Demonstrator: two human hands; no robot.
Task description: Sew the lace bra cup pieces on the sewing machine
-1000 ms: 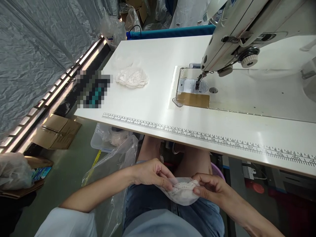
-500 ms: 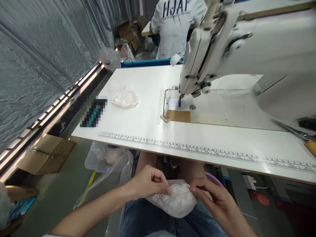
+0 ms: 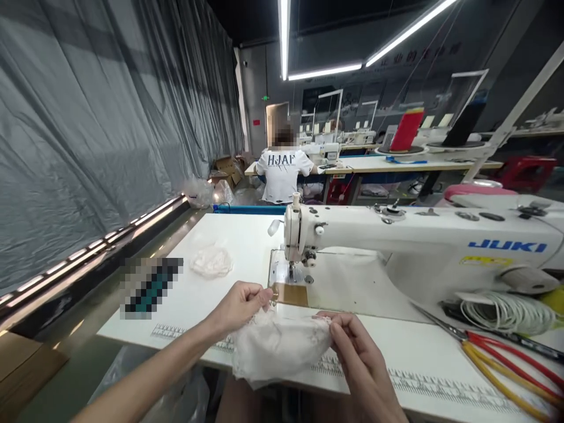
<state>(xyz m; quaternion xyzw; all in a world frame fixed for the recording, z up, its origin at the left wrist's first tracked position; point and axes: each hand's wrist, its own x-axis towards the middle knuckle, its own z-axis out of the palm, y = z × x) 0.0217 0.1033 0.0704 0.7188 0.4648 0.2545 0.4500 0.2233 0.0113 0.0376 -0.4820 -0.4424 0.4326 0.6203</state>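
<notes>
Hands [image 3: 243, 302] holding white fabric [image 3: 282, 343], cardboard box [image 3: 26, 371] lower left, contents hidden

One left hand [image 3: 243, 304], one right hand [image 3: 359, 346]. Two white cloths [image 3: 282, 348]. One near sewing machine [image 3: 352, 228]; farther ones too small to count. One pair scissors [image 3: 463, 336]. Two large thread spools [image 3: 408, 132]. One white-shirted co-worker [image 3: 281, 176]. Three ceiling lights [image 3: 284, 38].

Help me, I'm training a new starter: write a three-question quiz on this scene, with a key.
1. What grips the white fabric?
A) only the left
B) only the right
C) both
2. True or false: in the picture, the scissors lie to the right of the white fabric.
3. Fill in: the blue lettering on the sewing machine reads ____.

Key:
1. C, the left hand and the right hand
2. True
3. JUKI
</notes>
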